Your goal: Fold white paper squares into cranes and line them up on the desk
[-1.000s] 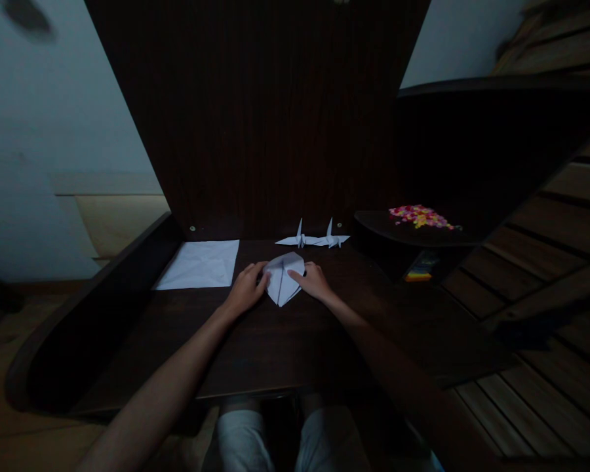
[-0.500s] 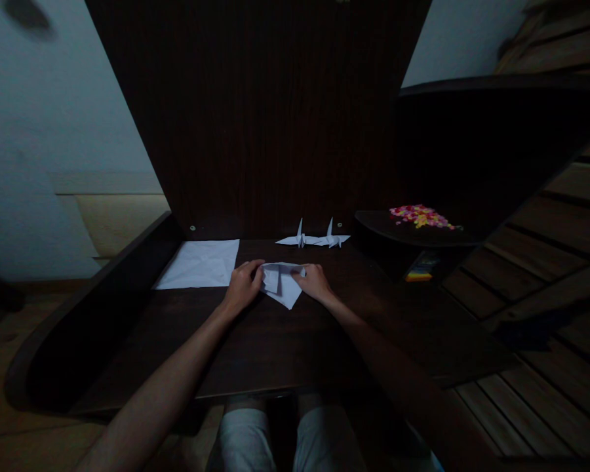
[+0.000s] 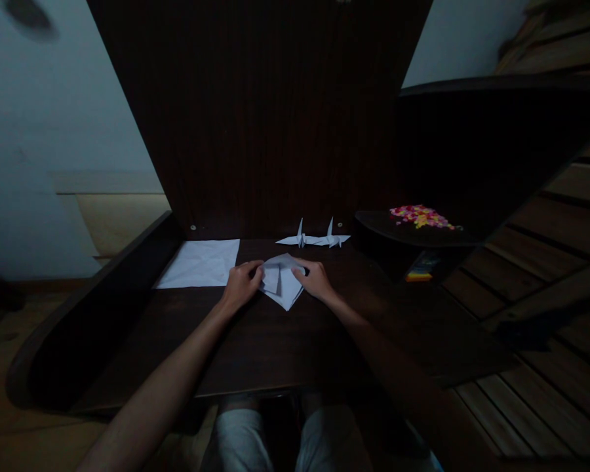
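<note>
no text, label, brand, number or sign can be read. the small item [image 3: 421, 267] with a yellow and orange lower edge, under the corner shelf [image 3: 373, 223] at the right, is too dark and too small to tell whether any print stands on it.

Folded paper [image 3: 289, 283]: the left hand [image 3: 242, 283] covers its left corner and the right hand [image 3: 317, 280] part of its right edge, so we miss both.
Arms [image 3: 163, 367]: cut off at the bottom of the frame; we half lose the right one in shadow.
Legs [image 3: 243, 440]: cut by the bottom edge as well.
Colourful pile [image 3: 420, 216], right of the frame: pieces too small for us to name.
Yellow-edged thing [image 3: 419, 275] below it: too dim for us to make out.
Dark smudge [image 3: 29, 16], upper left: blurred past our telling.
</note>
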A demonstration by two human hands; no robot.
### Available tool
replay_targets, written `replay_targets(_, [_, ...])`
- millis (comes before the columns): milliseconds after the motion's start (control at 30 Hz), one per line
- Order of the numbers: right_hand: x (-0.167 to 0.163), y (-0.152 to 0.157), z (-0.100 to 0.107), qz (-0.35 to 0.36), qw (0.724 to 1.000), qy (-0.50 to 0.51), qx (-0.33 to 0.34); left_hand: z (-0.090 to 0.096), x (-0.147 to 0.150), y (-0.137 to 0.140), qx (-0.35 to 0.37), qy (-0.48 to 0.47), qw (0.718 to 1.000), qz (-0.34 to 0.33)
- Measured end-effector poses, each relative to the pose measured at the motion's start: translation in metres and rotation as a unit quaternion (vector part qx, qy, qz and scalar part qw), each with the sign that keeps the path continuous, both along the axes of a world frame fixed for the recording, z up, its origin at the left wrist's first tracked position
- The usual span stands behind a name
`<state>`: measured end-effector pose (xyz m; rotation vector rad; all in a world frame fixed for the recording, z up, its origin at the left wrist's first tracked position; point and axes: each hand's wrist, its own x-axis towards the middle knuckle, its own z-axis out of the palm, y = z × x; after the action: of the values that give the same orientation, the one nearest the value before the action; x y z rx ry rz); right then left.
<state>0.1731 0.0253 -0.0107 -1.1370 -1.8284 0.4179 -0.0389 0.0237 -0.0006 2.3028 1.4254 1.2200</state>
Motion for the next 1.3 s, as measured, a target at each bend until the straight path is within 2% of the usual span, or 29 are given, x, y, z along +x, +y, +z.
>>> replay_targets(167, [0.004, 0.004, -0.003, 0.073, 0.997, -0.03, 0.012, 0.006, -0.003, -0.003, -0.013, 0.013, 0.999, -0.031])
replay_targets(300, [0.01, 0.005, -0.004, 0.12, 0.989, -0.084, -0.013, 0.01, -0.006, -0.003, -0.009, 0.032, 0.997, -0.065])
replay_targets(533, [0.015, 0.002, -0.001, 0.19, 0.969, -0.161, -0.016, 0.004, -0.002, 0.0, -0.049, 0.053, 0.992, -0.107])
replay_targets(767, [0.018, 0.005, -0.003, 0.217, 0.956, -0.196, -0.03, 0.0, -0.001, 0.001, -0.083, 0.124, 0.977, -0.152])
replay_targets(900, [0.021, 0.007, -0.005, 0.235, 0.954, -0.182, -0.046, -0.002, -0.002, -0.001, -0.087, 0.161, 0.969, -0.164])
replay_targets(1100, [0.018, 0.004, -0.005, 0.193, 0.963, -0.17, -0.074, -0.006, -0.002, 0.0, -0.097, 0.213, 0.956, -0.177])
replay_targets(1300, [0.012, 0.003, -0.008, 0.178, 0.959, -0.217, -0.041, -0.01, -0.005, 0.001, -0.112, 0.235, 0.948, -0.185])
